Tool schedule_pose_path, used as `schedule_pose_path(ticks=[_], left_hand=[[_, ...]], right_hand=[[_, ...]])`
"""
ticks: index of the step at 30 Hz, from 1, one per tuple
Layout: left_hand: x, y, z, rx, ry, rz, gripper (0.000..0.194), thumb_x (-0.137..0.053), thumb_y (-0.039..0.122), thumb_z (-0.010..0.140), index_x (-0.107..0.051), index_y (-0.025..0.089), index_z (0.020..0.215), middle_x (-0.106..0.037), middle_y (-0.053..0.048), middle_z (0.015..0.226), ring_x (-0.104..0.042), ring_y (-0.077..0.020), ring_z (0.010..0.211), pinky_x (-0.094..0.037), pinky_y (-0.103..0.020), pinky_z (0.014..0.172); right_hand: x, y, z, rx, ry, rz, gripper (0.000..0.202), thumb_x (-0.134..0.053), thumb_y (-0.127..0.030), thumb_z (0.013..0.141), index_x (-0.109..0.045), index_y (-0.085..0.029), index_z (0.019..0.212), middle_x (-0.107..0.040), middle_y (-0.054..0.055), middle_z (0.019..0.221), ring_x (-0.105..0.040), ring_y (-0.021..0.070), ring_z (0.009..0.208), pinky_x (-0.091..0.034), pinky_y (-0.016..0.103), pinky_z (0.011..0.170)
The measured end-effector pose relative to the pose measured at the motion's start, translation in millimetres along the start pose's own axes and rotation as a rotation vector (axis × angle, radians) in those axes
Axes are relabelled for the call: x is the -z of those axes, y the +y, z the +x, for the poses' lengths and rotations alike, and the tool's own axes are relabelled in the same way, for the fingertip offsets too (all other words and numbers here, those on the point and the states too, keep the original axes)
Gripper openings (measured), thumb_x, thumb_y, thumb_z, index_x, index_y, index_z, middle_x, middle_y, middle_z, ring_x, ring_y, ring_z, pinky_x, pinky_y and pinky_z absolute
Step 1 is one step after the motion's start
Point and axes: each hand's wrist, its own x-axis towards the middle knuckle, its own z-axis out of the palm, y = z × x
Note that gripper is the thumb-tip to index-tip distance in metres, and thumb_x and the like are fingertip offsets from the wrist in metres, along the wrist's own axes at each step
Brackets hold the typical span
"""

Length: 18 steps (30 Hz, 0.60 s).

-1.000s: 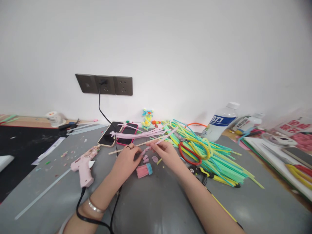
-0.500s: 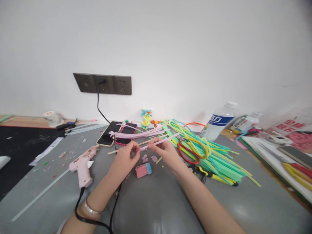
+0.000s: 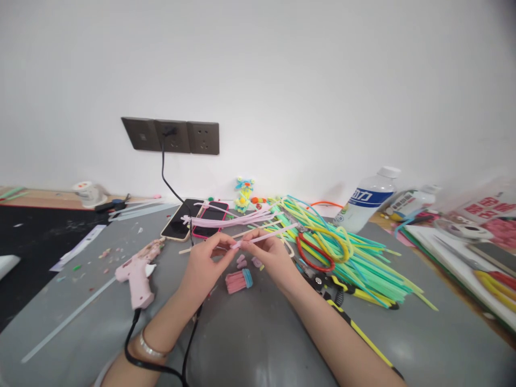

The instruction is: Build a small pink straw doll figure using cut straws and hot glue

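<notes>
My left hand (image 3: 212,258) pinches one end of a pale pink pipe cleaner (image 3: 271,234) between thumb and finger. Right beside it, my right hand (image 3: 269,252) grips the same pipe cleaner, whose free end points up to the right. The fingertips of both hands almost meet. Just below them on the table lie a small pink-and-blue bundle of pipe cleaner (image 3: 238,281), little mauve pieces (image 3: 241,262) and a mauve coil (image 3: 257,262) partly behind my right hand. Beyond the hands is a bunch of pale pink pipe cleaners (image 3: 237,219) across two phones (image 3: 177,221).
A pink glue gun (image 3: 139,277) with a black cord lies left. To the right are a heap of green and yellow pipe cleaners (image 3: 374,269), red-and-yellow-handled scissors (image 3: 318,252), yellow-black pliers (image 3: 342,287) and a tilted bottle (image 3: 365,201). A small colourful figure (image 3: 244,194) stands by the wall.
My right hand has moved slightly left along the pipe cleaner, bringing its fingertips closer to my left hand's. The view has shifted a little; more of the pliers shows.
</notes>
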Motion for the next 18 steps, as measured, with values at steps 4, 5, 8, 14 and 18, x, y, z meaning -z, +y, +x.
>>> schedule_pose_path(ticks=[4, 5, 8, 14, 18], left_hand=[[-0.3, 0.3, -0.4, 0.041, -0.007, -0.042, 0.004, -0.065, 0.024, 0.080, -0.065, 0.021, 0.082, -0.071, 0.001, 0.078, -0.069, -0.0143, 0.071, -0.060, -0.023, 0.067], [-0.6, -0.1, -0.4, 0.050, -0.009, -0.056, 0.005, -0.066, 0.024, 0.080, -0.065, 0.021, 0.083, -0.071, 0.001, 0.079, -0.069, -0.0144, 0.072, -0.060, -0.023, 0.068], [-1.1, -1.0, -0.2, 0.073, -0.005, -0.087, 0.008, -0.068, 0.026, 0.078, -0.067, 0.020, 0.083, -0.072, 0.000, 0.079, -0.070, -0.0156, 0.073, -0.061, -0.025, 0.069], [0.6, 3.1, -0.2, 0.133, 0.028, -0.124, 0.008, -0.068, 0.028, 0.078, -0.070, 0.020, 0.080, -0.076, -0.001, 0.077, -0.072, -0.0175, 0.071, -0.060, -0.026, 0.068], [1.7, 4.4, -0.5, 0.213, 0.047, -0.255, 0.010, -0.071, 0.030, 0.075, -0.071, 0.020, 0.078, -0.077, -0.002, 0.074, -0.074, -0.0193, 0.070, -0.061, -0.029, 0.070]], right_hand=[[-1.1, -0.8, -0.7, 0.007, 0.002, -0.016, 0.035, -0.081, -0.045, 0.067, -0.060, -0.020, 0.076, -0.063, -0.003, 0.064, -0.060, 0.0119, 0.050, -0.052, 0.024, 0.047], [-1.6, -1.3, -0.9, 0.020, 0.003, -0.021, 0.035, -0.081, -0.046, 0.067, -0.060, -0.020, 0.076, -0.063, -0.003, 0.065, -0.061, 0.0121, 0.051, -0.054, 0.025, 0.048], [-2.7, -2.0, -1.2, 0.043, 0.003, -0.020, 0.037, -0.082, -0.048, 0.064, -0.060, -0.020, 0.075, -0.062, -0.003, 0.065, -0.060, 0.0122, 0.051, -0.056, 0.026, 0.049], [-1.5, 2.4, -0.9, 0.025, -0.009, 0.020, 0.035, -0.083, -0.043, 0.065, -0.060, -0.020, 0.076, -0.061, -0.004, 0.067, -0.060, 0.0119, 0.050, -0.059, 0.029, 0.051], [-0.2, 1.8, -0.2, 0.072, 0.000, -0.012, 0.031, -0.082, -0.041, 0.067, -0.061, -0.020, 0.077, -0.064, -0.002, 0.068, -0.062, 0.0141, 0.055, -0.056, 0.028, 0.050]])
